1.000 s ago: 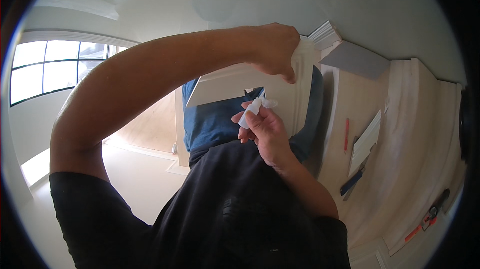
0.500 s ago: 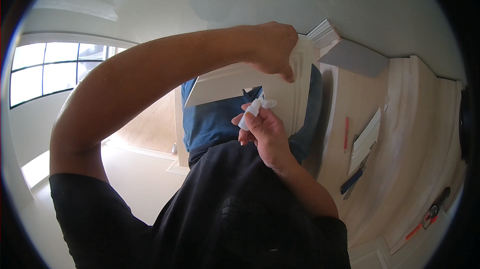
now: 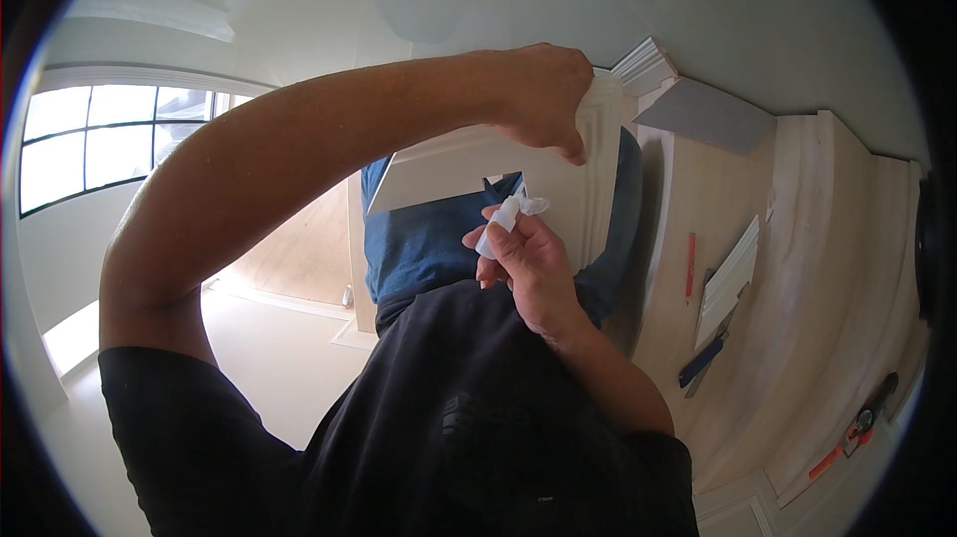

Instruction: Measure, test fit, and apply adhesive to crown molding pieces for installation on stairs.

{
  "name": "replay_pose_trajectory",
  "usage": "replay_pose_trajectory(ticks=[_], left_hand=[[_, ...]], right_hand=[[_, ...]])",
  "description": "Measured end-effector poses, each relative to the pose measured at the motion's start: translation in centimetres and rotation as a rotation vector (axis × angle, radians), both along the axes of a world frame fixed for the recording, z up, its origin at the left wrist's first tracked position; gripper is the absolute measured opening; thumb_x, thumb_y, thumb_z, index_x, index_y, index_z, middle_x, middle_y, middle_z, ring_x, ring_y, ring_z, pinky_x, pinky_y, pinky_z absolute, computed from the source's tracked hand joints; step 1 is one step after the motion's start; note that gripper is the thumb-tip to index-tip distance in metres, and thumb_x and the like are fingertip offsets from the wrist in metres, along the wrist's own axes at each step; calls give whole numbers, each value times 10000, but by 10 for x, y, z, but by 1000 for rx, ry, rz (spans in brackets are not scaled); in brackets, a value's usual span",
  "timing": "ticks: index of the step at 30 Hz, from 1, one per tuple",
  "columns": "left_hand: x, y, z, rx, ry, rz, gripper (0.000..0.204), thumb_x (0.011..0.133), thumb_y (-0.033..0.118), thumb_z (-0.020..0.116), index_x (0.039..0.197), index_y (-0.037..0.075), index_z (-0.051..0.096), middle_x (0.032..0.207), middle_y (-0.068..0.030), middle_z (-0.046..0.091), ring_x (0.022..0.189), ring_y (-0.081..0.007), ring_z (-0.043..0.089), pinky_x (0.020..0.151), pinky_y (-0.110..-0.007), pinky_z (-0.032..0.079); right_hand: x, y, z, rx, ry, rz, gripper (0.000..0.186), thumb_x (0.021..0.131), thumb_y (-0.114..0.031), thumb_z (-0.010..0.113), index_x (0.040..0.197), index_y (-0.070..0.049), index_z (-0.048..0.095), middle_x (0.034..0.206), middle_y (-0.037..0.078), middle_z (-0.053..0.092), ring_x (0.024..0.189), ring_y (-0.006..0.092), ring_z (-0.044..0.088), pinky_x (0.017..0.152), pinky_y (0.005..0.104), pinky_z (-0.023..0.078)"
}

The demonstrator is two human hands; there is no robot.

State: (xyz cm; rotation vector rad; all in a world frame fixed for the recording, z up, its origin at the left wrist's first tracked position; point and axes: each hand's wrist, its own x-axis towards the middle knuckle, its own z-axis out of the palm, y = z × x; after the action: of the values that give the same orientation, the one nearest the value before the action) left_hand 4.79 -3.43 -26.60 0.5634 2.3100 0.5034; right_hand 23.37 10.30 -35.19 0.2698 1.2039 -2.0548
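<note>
My left hand reaches across to the far end of two white moulding pieces that meet at a corner over my lap. Its fingers wrap round that corner, the thumb lying on top, and they cover most of the joint. One moulding runs leftward to a slanted end; the other moulding runs back toward me. Between thumb and fingers, my right hand holds a small white plastic bottle, tilted. A clear, crumpled-looking cap or wrap sits by the bottle's tip.
On the pale wooden surface to the right lie a red pencil, a short white moulding offcut and a blue-handled tool. Further right is an orange and black tool. A grey panel leans near the wall.
</note>
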Motion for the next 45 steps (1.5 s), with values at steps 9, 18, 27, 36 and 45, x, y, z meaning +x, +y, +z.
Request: replay_pose_trajectory(ticks=[9,18,27,36,45], left_hand=[[-1,1,1,16,36,-23,672,767,448,847,1165,-78,721,1149,-275,720,1077,-414,726,944,-465,590],[-2,4,1,-18,30,-20,663,767,447,846,1154,-77,726,1160,-274,723,1090,-404,729,946,-461,593],[-3,5,1,10,-7,-7,664,754,437,850,1148,-83,727,1139,-278,730,1079,-406,732,944,-459,594],[-1,4,2,30,27,-15,653,750,432,851,1128,-86,729,1089,-275,748,1038,-407,744,920,-464,601],[-1,-2,-1,90,-15,20,644,748,412,859,1151,-75,737,1111,-282,743,1054,-423,730,936,-462,588]], right_hand=[[-1,0,0,-10,-16,-15,397,1108,-293,633,1354,8,552,1073,123,731,744,99,661,688,252,560],[1,0,-2,6,-5,-26,391,1107,-287,636,1354,4,553,1073,115,732,746,94,660,689,247,561],[4,-4,-7,25,20,-52,389,1108,-288,633,1363,-4,557,1131,146,721,780,132,652,717,300,572],[6,-8,-8,6,49,-88,382,1109,-295,629,1336,0,548,1094,110,741,772,106,672,694,259,568],[14,5,11,88,160,-83,340,1095,-210,647,1332,12,546,1127,110,709,829,99,658,761,257,564]])
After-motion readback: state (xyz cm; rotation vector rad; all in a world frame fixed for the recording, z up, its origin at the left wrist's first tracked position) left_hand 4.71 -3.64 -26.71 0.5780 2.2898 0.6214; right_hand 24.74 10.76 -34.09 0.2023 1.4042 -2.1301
